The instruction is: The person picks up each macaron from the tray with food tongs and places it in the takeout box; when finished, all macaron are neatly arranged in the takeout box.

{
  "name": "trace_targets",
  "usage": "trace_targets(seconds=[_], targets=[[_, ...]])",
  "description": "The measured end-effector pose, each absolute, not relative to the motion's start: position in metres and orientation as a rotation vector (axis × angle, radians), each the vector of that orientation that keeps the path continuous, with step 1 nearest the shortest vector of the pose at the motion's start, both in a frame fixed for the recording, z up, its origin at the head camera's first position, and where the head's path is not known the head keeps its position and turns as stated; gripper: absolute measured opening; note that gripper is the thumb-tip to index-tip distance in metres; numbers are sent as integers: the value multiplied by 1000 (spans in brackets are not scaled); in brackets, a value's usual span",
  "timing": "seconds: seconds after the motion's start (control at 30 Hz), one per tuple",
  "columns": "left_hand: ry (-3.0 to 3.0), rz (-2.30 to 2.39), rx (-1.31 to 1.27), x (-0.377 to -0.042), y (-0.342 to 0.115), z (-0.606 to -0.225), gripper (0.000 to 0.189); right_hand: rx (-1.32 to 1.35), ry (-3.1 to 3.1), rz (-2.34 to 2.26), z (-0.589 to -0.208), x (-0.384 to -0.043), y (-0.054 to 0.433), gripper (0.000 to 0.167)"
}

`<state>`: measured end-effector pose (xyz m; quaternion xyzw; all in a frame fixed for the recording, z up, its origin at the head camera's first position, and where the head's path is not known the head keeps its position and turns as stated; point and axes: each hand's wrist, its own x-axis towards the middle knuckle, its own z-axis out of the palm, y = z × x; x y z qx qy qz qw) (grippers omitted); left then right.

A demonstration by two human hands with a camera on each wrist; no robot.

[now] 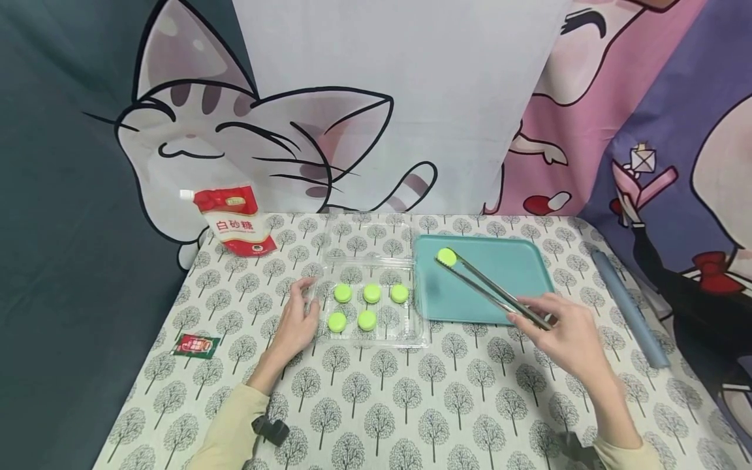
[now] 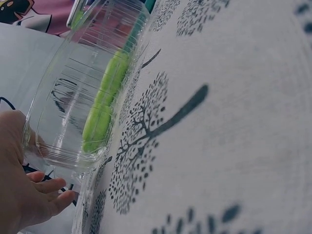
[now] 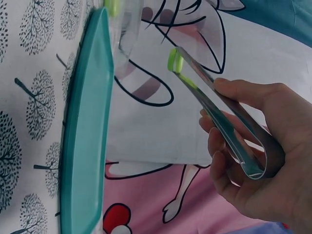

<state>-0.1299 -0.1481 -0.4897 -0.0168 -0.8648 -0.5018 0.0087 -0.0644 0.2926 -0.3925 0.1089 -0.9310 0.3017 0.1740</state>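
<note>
My right hand [image 1: 564, 329] grips metal tongs [image 1: 490, 287], thumb on one arm and fingers curled on the other. A bright green macaron [image 1: 446, 256] is pinched between the tong tips, over the teal tray [image 1: 487, 313]. In the right wrist view, the macaron [image 3: 174, 60] is held edge-on above the tray [image 3: 87, 131]. My left hand [image 1: 298, 323] rests at the left side of the open clear plastic container [image 1: 382, 339], thumb by its wall and other fingers loosely bent. Inside sit several green macarons [image 1: 371, 293] in two rows; the front right spot is bare.
A red and white sugar pouch [image 1: 235, 222] lies at the back left, a small red and green packet [image 1: 196, 346] at the front left. A grey-blue roll [image 1: 631, 310] lies along the right edge. The container's lid [image 1: 370, 235] folds back toward the printed curtain.
</note>
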Motion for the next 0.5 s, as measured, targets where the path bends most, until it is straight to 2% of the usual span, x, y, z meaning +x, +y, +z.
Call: trace_targets(seconds=[0.5], targets=[[-2686,-1596,-71,-131,-148,-490,49,637,-2703,701,-391,-74,278,31]])
